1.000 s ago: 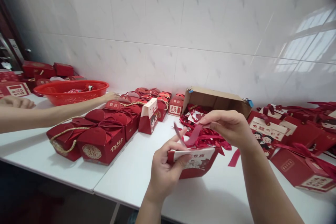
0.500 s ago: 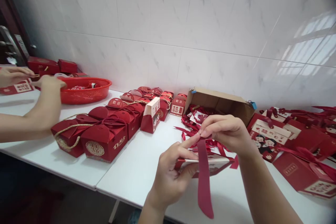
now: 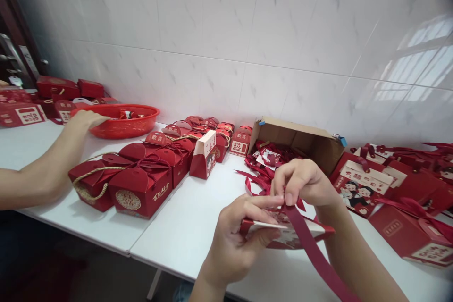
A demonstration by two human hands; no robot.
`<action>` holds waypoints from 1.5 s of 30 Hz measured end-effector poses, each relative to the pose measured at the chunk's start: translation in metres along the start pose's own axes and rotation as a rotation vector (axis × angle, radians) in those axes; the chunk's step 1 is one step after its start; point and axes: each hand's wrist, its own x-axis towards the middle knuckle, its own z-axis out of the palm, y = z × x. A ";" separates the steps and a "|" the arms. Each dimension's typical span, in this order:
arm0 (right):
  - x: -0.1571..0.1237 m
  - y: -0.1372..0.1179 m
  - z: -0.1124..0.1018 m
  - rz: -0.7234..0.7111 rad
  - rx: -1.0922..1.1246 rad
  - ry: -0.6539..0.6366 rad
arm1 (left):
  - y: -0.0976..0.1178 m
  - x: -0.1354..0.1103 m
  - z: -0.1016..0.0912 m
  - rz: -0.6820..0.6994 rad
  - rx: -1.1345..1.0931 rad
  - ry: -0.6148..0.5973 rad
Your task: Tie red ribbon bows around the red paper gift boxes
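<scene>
My left hand (image 3: 235, 240) grips a small red and white gift box (image 3: 293, 236) by its left end, thumb below and fingers on top. The box is tilted over the table's front part. Pinched in the fingers of my right hand (image 3: 300, 181) is a dark red ribbon (image 3: 311, 250), just above the box. Its long tail hangs across the box and runs down to the lower right. How the ribbon passes through or around the box is hidden by my fingers. Behind my hands lies a tangle of red ribbons (image 3: 262, 179).
A cardboard box (image 3: 300, 134) lies on its side by the wall, ribbons spilling out. Red gift boxes (image 3: 141, 188) stand in rows left of centre, and more red bags (image 3: 361, 188) lie right. At far left, a co-worker's hand (image 3: 87, 120) touches a red plastic basin (image 3: 130, 125).
My hands and the box have shifted slightly right. The ribbon's tail has swung from hanging straight down to slanting lower right. The co-worker's hand and the basin have moved right.
</scene>
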 end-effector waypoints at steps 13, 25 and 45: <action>0.002 0.008 0.004 -0.030 0.034 0.179 | -0.002 0.000 0.003 0.127 0.188 0.017; 0.002 0.021 0.006 -0.009 0.097 0.184 | -0.006 0.002 0.000 0.097 0.258 -0.022; -0.001 0.020 -0.009 0.224 -0.365 0.149 | -0.035 0.009 -0.001 -0.428 0.294 0.550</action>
